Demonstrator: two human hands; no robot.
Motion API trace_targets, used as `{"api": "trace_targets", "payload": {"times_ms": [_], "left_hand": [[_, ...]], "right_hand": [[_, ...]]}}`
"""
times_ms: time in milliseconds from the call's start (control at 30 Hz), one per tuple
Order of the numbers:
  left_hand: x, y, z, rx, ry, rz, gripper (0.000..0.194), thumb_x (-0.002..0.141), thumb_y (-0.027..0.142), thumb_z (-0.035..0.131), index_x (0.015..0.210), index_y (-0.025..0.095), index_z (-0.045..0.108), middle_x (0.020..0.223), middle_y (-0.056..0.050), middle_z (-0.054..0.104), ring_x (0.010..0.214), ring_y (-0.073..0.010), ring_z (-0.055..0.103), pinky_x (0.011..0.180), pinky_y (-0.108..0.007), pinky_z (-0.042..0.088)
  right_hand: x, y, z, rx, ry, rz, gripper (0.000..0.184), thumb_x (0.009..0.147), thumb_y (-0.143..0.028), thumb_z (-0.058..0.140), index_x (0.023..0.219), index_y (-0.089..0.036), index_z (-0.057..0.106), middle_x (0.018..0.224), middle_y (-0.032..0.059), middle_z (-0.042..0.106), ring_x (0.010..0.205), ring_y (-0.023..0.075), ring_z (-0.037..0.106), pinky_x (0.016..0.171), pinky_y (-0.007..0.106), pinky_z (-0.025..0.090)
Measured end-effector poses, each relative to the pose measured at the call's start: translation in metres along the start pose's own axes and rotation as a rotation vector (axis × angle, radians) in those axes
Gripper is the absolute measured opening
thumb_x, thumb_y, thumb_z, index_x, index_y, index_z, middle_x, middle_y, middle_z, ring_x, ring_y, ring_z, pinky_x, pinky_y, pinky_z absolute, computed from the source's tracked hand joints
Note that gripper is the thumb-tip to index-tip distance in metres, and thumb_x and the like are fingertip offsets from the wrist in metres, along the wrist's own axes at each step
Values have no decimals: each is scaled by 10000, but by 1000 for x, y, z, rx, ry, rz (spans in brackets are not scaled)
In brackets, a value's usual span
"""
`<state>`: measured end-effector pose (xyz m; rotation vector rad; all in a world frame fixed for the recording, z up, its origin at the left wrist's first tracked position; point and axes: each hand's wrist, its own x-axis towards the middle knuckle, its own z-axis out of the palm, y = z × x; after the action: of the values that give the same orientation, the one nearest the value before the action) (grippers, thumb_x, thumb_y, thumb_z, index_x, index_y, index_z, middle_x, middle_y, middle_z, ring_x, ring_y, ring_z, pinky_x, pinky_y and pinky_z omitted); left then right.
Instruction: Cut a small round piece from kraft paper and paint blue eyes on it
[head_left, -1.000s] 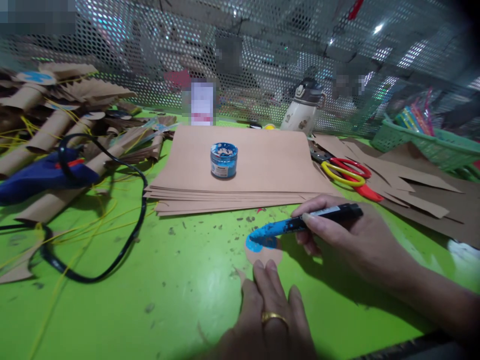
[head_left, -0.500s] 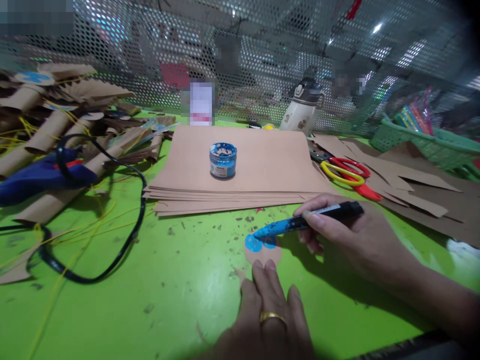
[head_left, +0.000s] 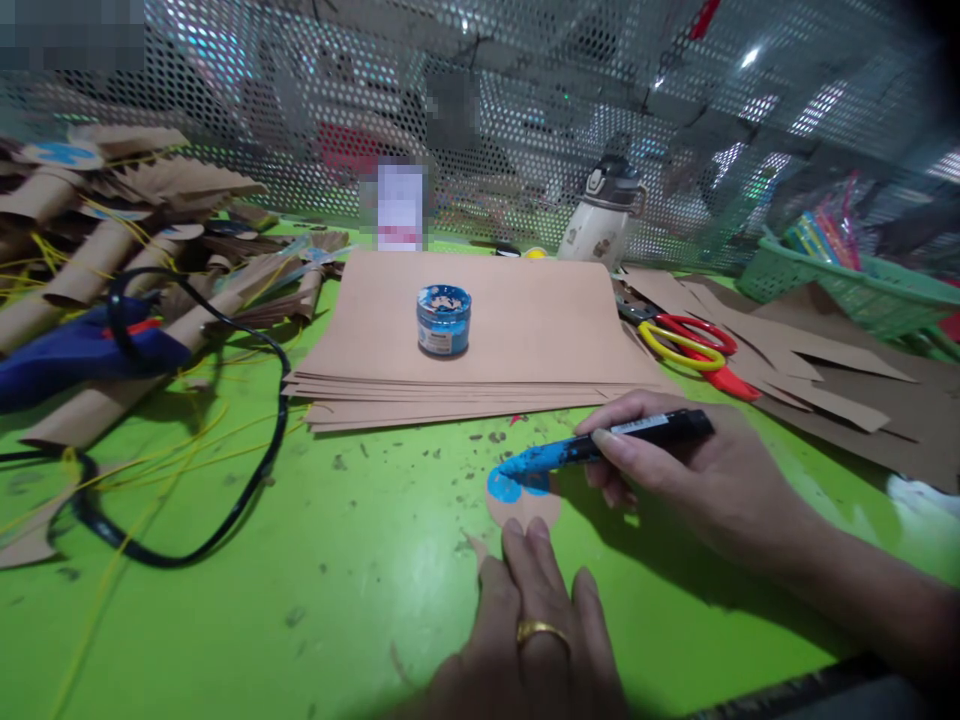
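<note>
My right hand [head_left: 667, 470] grips a black marker [head_left: 637, 432] whose front end is coated in blue paint. Its tip touches a blue patch on a small round piece of brown paper [head_left: 504, 512], which bears two blue patches side by side. Fingertips of my left hand [head_left: 547, 620], fingers stretched out and a gold ring on one, press the near edge of that disc against the green table [head_left: 360, 600]. Beyond them, an uncapped jar of blue paint [head_left: 444, 322] stands on a stack of brown paper sheets [head_left: 540, 340].
Brown paper rolls [head_left: 97, 245] with yellow string pile up at left, beside a blue glue gun [head_left: 90, 350] and its black cord [head_left: 277, 440]. Scissors [head_left: 686, 345], paper strips [head_left: 847, 395] and a green basket [head_left: 855, 300] lie right. A white bottle [head_left: 596, 225] stands behind.
The marker tip has shifted slightly left and up over the left blue patch, my right hand moving with it. My left hand stays on the disc.
</note>
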<state>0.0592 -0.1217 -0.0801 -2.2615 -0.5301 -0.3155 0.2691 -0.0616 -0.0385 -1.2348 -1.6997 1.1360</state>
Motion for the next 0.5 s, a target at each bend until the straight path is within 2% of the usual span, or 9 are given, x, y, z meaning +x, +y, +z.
{"api": "trace_targets", "payload": {"times_ms": [233,500], "left_hand": [[0,0,1,3,-4,12,290,959,267,455,1181,120,569,1069,-80,733,977,-213,679,802,-317,506],[-1,2,1,-8,16,10,320,967,291,452,1184,89,572,1059,-99,732,975,-228,681,805,-332,504]], "right_hand": [[-2,0,0,46,33,0,196,876,-384,688,859,-189,700,611,28,668,487,130,590,448,250,501],[-3,-3,2,-30,8,-43,103,852,-272,691,900,-185,715,614,12,672,508,115,600,469,218,513]]}}
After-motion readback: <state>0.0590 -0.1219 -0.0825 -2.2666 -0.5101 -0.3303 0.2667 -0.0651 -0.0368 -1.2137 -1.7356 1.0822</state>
